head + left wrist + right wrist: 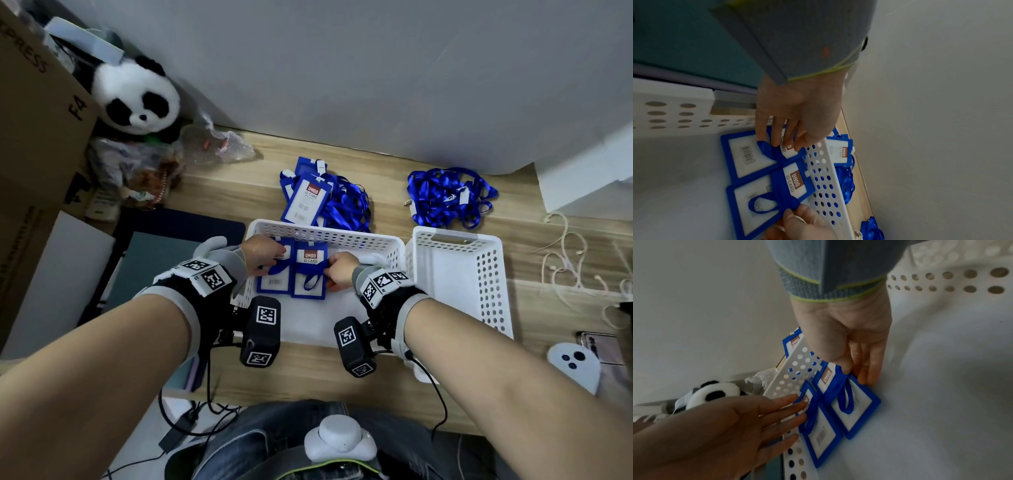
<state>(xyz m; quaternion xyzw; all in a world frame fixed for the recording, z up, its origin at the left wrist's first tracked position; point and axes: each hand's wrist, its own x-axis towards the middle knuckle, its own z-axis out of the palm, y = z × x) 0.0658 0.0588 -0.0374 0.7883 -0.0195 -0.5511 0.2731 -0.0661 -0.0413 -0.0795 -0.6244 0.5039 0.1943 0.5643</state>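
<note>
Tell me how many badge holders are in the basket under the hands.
2, both at the far end of the left basket: left holder under the left hand, right holder with its lanyard pinched by the right hand. More could hide beneath.

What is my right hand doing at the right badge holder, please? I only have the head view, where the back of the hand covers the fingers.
Observer: In the right wrist view, the right hand pinches the lanyard strap under its thumb at the edge of the right badge holder.
Operator: Thank you. Is the left hand gripping anything?
Observer: No. The left wrist view shows the left hand with straight fingers, tips pressing on the left badge holder.
Operator: Do the right fingertips reach the holder itself?
Observer: They appear to rest against its edge, just behind the thumb.
</note>
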